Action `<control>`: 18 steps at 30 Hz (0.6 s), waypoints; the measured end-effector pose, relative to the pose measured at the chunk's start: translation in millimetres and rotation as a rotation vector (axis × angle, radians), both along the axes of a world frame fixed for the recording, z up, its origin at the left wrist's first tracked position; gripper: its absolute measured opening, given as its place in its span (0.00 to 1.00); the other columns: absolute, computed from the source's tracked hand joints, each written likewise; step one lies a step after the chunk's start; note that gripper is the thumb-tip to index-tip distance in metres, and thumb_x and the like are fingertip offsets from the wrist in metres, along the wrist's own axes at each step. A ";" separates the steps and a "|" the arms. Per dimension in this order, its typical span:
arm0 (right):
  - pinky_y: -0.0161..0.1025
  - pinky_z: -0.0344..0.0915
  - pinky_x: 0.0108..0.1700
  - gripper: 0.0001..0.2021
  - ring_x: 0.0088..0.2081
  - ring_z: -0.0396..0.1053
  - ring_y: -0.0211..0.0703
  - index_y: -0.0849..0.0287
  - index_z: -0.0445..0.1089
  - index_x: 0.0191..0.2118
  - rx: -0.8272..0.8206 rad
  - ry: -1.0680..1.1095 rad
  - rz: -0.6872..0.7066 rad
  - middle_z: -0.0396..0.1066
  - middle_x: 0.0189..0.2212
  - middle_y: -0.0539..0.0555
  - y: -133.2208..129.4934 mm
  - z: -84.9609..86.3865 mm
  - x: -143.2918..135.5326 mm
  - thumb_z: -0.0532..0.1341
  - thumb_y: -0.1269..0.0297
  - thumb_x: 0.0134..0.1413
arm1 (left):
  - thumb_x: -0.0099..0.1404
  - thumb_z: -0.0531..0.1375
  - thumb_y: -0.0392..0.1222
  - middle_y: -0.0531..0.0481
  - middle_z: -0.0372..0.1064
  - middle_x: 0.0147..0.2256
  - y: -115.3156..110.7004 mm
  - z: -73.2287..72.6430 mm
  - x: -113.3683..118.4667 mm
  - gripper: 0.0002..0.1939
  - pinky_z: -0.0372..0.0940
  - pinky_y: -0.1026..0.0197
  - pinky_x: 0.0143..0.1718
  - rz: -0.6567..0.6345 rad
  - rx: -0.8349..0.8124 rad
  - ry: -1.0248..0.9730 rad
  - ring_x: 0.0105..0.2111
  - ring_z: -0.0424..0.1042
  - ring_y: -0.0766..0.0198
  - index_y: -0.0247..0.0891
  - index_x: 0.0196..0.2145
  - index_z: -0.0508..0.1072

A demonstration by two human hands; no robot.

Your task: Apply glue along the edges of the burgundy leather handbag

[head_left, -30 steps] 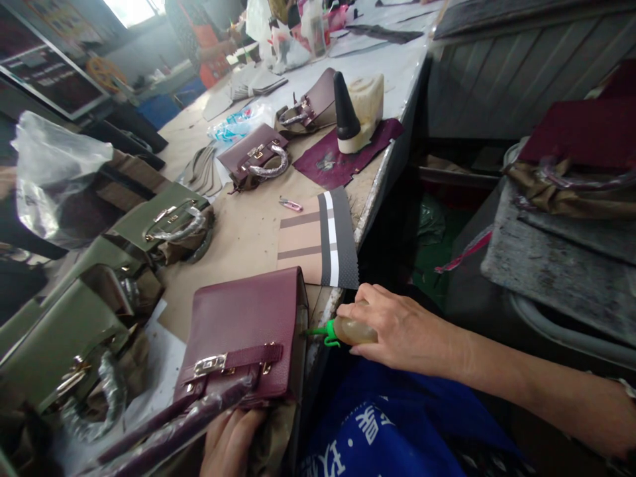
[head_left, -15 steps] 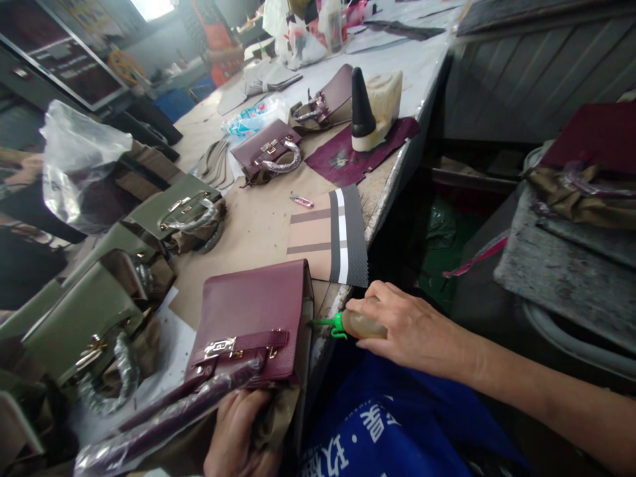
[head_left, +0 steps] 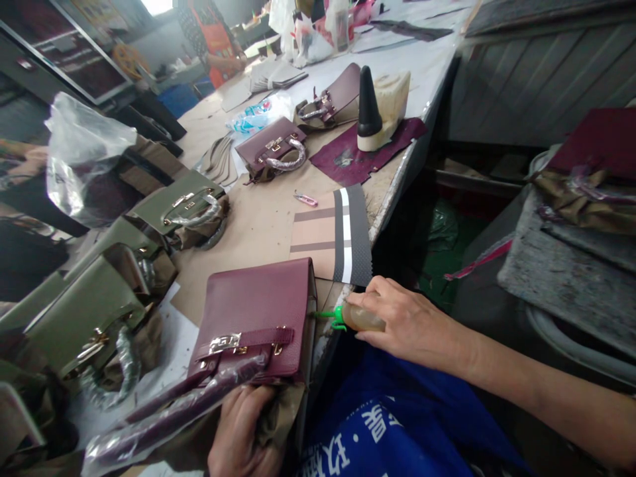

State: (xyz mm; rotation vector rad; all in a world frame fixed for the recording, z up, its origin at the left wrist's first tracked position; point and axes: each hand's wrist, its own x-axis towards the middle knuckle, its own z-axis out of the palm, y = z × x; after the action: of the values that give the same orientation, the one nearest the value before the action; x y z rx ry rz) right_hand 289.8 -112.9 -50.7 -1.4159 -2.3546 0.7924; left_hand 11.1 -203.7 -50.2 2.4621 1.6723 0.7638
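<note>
A burgundy handbag [head_left: 258,298] with a metal clasp lies tilted at the table's near edge, its handle wrapped in clear film. My left hand [head_left: 243,427] is closed on the bag's lower end, by the brown paper [head_left: 283,417]; some fingertips are hidden there. In my right hand [head_left: 402,318] is a squeeze bottle [head_left: 364,318] of brownish liquid with a green nozzle. The nozzle's tip points left and meets the bag's side edge, or lies very close to it; I cannot tell which.
Green handbags [head_left: 89,311] crowd the left. Ahead lie a striped card [head_left: 318,232], small pink snips [head_left: 305,199], mauve handbags [head_left: 273,149] and a black cone [head_left: 368,103] on a burgundy scrap [head_left: 342,162]. A grey padded stand [head_left: 561,265] is at the right. Another person [head_left: 216,46] stands far back.
The whole view has shifted slightly, so things sit a little further right. Both hands keep their holds, and the nozzle stays at the bag's side edge.
</note>
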 end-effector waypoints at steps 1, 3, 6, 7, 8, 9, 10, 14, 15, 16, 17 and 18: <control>0.48 0.68 0.46 0.23 0.41 0.63 0.49 0.58 0.68 0.51 0.004 -0.003 -0.004 0.61 0.39 0.56 1.2 -0.6 0.1 0.69 0.68 0.47 | 0.60 0.60 0.36 0.50 0.70 0.34 0.2 0.0 0.4 0.07 0.63 0.68 0.41 0.001 -0.003 -0.013 0.36 0.70 0.64 0.38 0.38 0.68; 0.48 0.67 0.46 0.23 0.40 0.63 0.48 0.58 0.68 0.51 -0.021 0.015 0.015 0.61 0.39 0.56 -0.7 -0.1 0.4 0.69 0.68 0.47 | 0.60 0.61 0.35 0.50 0.70 0.35 -0.2 -0.4 1.3 0.08 0.62 0.68 0.42 0.021 -0.003 -0.036 0.37 0.69 0.65 0.39 0.38 0.69; 0.48 0.67 0.46 0.23 0.40 0.64 0.48 0.58 0.68 0.51 -0.116 0.080 0.070 0.61 0.39 0.55 -12.9 3.8 0.4 0.69 0.69 0.46 | 0.60 0.61 0.33 0.51 0.70 0.35 -2.0 -0.4 3.3 0.08 0.62 0.68 0.42 0.048 -0.012 -0.065 0.38 0.69 0.65 0.39 0.38 0.69; 0.48 0.68 0.45 0.23 0.40 0.64 0.47 0.57 0.68 0.50 -0.146 0.100 0.081 0.62 0.39 0.55 -18.1 5.3 0.2 0.69 0.70 0.46 | 0.60 0.61 0.34 0.51 0.70 0.35 -2.4 0.1 4.4 0.08 0.62 0.67 0.42 0.063 -0.023 -0.078 0.38 0.69 0.65 0.39 0.38 0.69; 0.47 0.68 0.45 0.23 0.40 0.65 0.47 0.57 0.68 0.50 -0.168 0.116 0.089 0.62 0.39 0.55 -23.2 6.6 -0.2 0.68 0.70 0.46 | 0.60 0.61 0.34 0.51 0.70 0.35 -2.5 1.0 5.7 0.08 0.62 0.67 0.42 0.075 -0.033 -0.091 0.37 0.69 0.65 0.39 0.38 0.69; 0.47 0.68 0.44 0.23 0.40 0.65 0.47 0.57 0.68 0.50 -0.181 0.130 0.091 0.62 0.39 0.55 -27.9 7.5 -0.7 0.68 0.71 0.46 | 0.60 0.61 0.35 0.51 0.70 0.35 -2.2 2.1 7.1 0.07 0.63 0.66 0.42 0.091 -0.044 -0.101 0.37 0.69 0.65 0.40 0.38 0.69; 0.46 0.68 0.43 0.23 0.40 0.65 0.47 0.57 0.68 0.51 -0.191 0.140 0.093 0.62 0.39 0.55 -31.8 8.1 -1.2 0.68 0.72 0.46 | 0.60 0.61 0.35 0.51 0.70 0.35 -1.5 3.3 8.6 0.07 0.63 0.66 0.42 0.104 -0.053 -0.104 0.37 0.69 0.65 0.40 0.37 0.69; 0.45 0.69 0.43 0.24 0.40 0.65 0.47 0.59 0.68 0.51 -0.197 0.177 0.120 0.62 0.39 0.55 -38.1 6.0 -2.1 0.67 0.74 0.45 | 0.60 0.62 0.35 0.53 0.69 0.34 2.5 7.0 12.9 0.06 0.64 0.67 0.41 0.111 -0.065 -0.091 0.35 0.69 0.66 0.40 0.36 0.69; 0.45 0.69 0.43 0.24 0.40 0.65 0.47 0.59 0.68 0.51 -0.184 0.173 0.121 0.62 0.39 0.55 -37.9 5.0 -2.0 0.67 0.74 0.45 | 0.60 0.62 0.36 0.52 0.69 0.34 3.4 7.4 13.6 0.06 0.64 0.67 0.41 0.118 -0.072 -0.094 0.35 0.69 0.66 0.40 0.36 0.69; 0.46 0.69 0.43 0.24 0.40 0.65 0.47 0.58 0.68 0.51 -0.155 0.166 0.113 0.62 0.39 0.55 -37.6 4.0 -1.9 0.68 0.73 0.45 | 0.60 0.62 0.36 0.52 0.69 0.34 4.3 7.6 14.3 0.06 0.64 0.68 0.40 0.124 -0.079 -0.099 0.35 0.69 0.67 0.40 0.36 0.69; 0.47 0.69 0.43 0.24 0.40 0.64 0.47 0.58 0.67 0.51 -0.120 0.155 0.101 0.61 0.39 0.55 -37.4 3.3 -1.7 0.68 0.72 0.46 | 0.60 0.62 0.37 0.52 0.69 0.34 5.0 7.7 15.0 0.06 0.64 0.68 0.40 0.128 -0.084 -0.108 0.35 0.69 0.67 0.40 0.36 0.69; 0.48 0.69 0.43 0.24 0.40 0.64 0.48 0.57 0.67 0.51 -0.087 0.143 0.091 0.61 0.40 0.55 -37.6 3.1 -1.7 0.68 0.71 0.46 | 0.60 0.62 0.38 0.53 0.69 0.33 5.7 7.7 15.7 0.05 0.64 0.69 0.38 0.130 -0.085 -0.116 0.34 0.69 0.67 0.40 0.35 0.69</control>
State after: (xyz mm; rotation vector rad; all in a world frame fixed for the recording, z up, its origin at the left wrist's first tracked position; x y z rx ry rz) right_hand 288.0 -150.5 -47.6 -1.2469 -2.3146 0.9974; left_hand 26.9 -198.0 -42.5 2.2260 1.7959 0.8142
